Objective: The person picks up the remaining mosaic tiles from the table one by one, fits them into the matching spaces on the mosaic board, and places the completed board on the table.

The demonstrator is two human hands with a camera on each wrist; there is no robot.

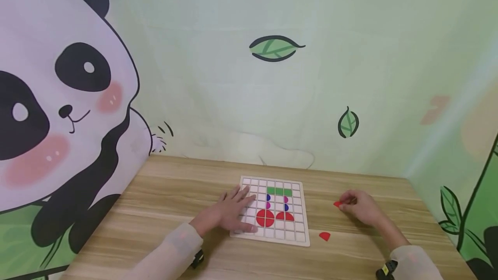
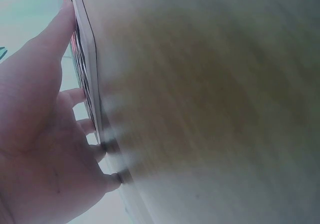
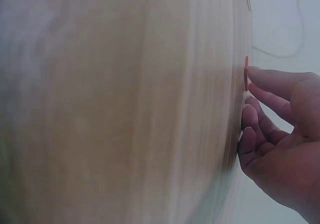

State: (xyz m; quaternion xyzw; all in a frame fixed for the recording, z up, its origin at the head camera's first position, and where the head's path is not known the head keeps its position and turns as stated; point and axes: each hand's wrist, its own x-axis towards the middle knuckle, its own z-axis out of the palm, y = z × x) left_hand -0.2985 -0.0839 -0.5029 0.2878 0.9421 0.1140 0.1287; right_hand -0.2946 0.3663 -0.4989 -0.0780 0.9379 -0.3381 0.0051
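My left hand (image 1: 233, 208) lies with fingers spread across the left side of a white grid board (image 1: 299, 237). In the left wrist view its fingertips and thumb come down at the board's edge (image 2: 90, 53). Well to the right of the board, my right hand (image 1: 361, 207) pinches a small red quarter-circle piece (image 1: 336, 204) between thumb and fingertips, low over the table. Edge-on, that red piece (image 3: 246, 62) is a thin strip at the fingertips in the right wrist view. Another red quarter-circle piece (image 1: 324, 236) lies flat on the table just off the board's right edge.
On the board sit a green bar (image 1: 279, 191), small blue and magenta half-circles, a red circle (image 1: 265, 218) and a red half-circle (image 1: 285, 216). The wooden table (image 1: 155, 202) meets a printed cloth wall (image 1: 218, 77) at the back and a panda picture at the left.
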